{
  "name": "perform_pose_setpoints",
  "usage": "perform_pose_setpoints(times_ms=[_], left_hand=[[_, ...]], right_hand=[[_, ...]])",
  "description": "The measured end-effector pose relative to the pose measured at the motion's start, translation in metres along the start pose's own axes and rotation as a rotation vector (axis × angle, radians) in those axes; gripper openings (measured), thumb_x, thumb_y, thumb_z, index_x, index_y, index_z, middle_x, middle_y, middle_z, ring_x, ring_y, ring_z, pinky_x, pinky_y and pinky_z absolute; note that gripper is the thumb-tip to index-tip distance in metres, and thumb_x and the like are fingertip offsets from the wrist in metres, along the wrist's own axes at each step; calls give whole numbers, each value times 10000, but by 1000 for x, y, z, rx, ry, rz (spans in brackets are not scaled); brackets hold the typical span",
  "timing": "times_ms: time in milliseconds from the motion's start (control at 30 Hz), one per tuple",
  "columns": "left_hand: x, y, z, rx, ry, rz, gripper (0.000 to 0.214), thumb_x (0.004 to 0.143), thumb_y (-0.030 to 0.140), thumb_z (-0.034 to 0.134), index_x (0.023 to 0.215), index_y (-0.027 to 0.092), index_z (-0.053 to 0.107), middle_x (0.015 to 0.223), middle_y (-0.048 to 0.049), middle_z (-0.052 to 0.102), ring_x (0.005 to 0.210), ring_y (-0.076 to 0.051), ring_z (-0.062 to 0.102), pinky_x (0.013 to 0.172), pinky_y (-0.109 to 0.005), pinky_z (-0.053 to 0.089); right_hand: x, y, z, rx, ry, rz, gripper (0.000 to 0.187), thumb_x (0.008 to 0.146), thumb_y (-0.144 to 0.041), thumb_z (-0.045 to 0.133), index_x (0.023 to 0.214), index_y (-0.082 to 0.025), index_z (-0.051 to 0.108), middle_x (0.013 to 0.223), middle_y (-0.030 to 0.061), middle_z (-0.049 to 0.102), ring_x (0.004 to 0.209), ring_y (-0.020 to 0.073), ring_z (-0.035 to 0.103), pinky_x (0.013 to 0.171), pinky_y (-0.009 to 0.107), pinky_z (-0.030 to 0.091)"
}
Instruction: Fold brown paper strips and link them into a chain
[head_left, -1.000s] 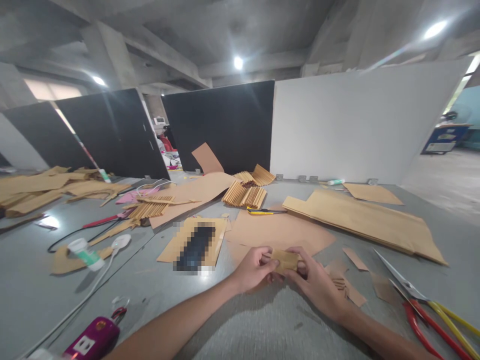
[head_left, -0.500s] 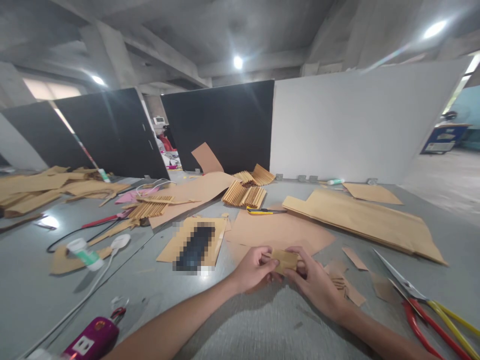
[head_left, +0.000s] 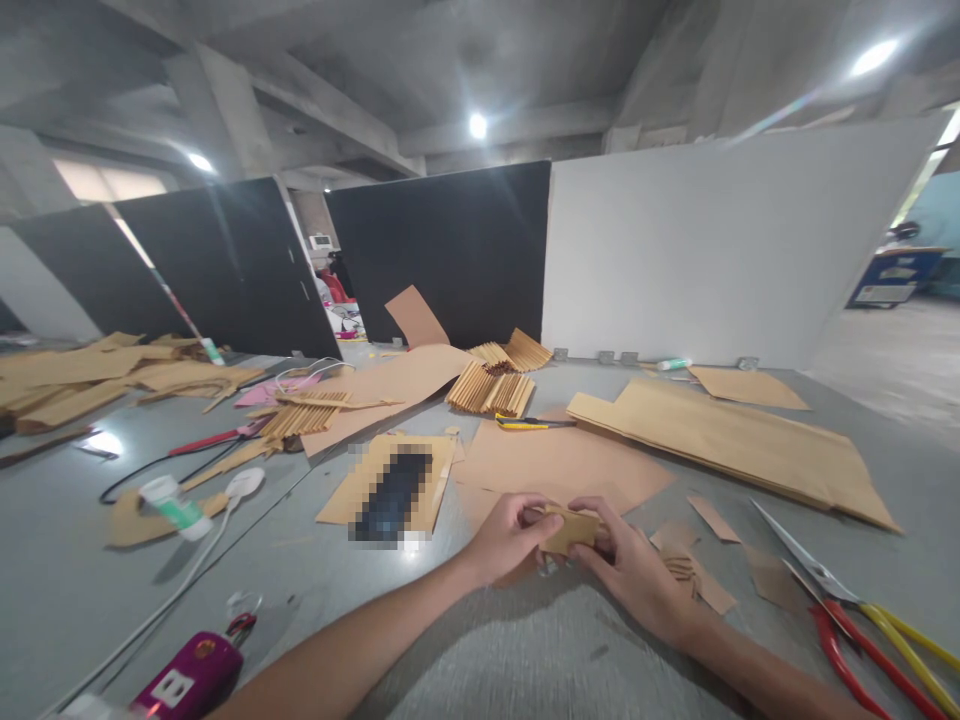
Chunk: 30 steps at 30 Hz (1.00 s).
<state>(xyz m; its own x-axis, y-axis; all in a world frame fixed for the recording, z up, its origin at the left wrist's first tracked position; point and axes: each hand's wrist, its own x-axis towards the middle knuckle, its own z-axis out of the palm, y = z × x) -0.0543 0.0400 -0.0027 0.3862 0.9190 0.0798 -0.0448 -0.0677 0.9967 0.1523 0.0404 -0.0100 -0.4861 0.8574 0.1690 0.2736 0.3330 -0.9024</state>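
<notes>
Between my two hands is a small piece of brown paper [head_left: 570,532], held just above the metal table near its front edge. My left hand [head_left: 510,540] pinches its left side, thumb on the near face. On the right side, my right hand [head_left: 628,562] grips it with thumb and fingers. The fingertips behind the paper are partly hidden. Beyond the hands lies a flat sheet of brown paper [head_left: 555,465]. Small paper scraps [head_left: 679,565] lie beside my right hand, some of them folded into pleats.
Large scissors [head_left: 832,590] lie at the right, near a long folded brown paper [head_left: 735,445]. Pleated paper bundles [head_left: 491,388] and a yellow utility knife [head_left: 529,422] sit farther back. At left are a glue stick [head_left: 176,508], a white cable [head_left: 187,580] and a purple device [head_left: 191,675].
The paper piece has tilted slightly in my fingers, and my left thumb has shifted a little on it. Both hands stay in nearly the same place.
</notes>
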Motion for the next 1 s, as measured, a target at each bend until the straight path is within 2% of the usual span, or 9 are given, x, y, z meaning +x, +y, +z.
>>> perform_pose_setpoints(times_ms=[100, 233, 633, 867, 1000], left_hand=[[0, 0, -1, 3, 15, 7, 539, 859, 548, 704, 1189, 123, 674, 894, -98, 730, 577, -146, 643, 548, -246, 495], [0, -1, -1, 10, 25, 26, 561, 858, 533, 716, 1235, 122, 657, 950, -118, 730, 611, -148, 649, 578, -252, 502], [1, -3, -2, 47, 41, 26, 493, 870, 541, 690, 1149, 136, 727, 823, -66, 668, 608, -150, 614, 549, -252, 490], [1, -1, -1, 70, 59, 41, 478, 867, 524, 701, 1117, 118, 740, 699, -17, 589, 568, -143, 595, 536, -244, 482], [0, 0, -1, 73, 52, 40, 469, 882, 515, 686, 1122, 115, 729, 712, -27, 612, 562, -147, 609, 540, -248, 488]], right_hand=[[0, -2, 0, 10, -13, -16, 360, 954, -372, 549, 1280, -245, 465, 1067, 75, 766, 985, 258, 750, 829, 345, 565], [1, -4, -1, 10, -21, -10, 347, 952, -365, 552, 1267, -251, 461, 1030, 66, 768, 963, 258, 756, 816, 346, 574], [1, -1, -1, -72, -6, -4, 331, 944, -357, 551, 1249, -262, 460, 1101, 67, 737, 970, 254, 749, 813, 336, 574], [1, 0, -2, -60, -22, -8, 314, 960, -317, 539, 1252, -259, 439, 988, 40, 756, 890, 235, 753, 767, 316, 559], [1, -1, -1, -83, -7, -6, 299, 955, -303, 542, 1239, -263, 458, 959, 32, 751, 879, 236, 748, 768, 321, 554]])
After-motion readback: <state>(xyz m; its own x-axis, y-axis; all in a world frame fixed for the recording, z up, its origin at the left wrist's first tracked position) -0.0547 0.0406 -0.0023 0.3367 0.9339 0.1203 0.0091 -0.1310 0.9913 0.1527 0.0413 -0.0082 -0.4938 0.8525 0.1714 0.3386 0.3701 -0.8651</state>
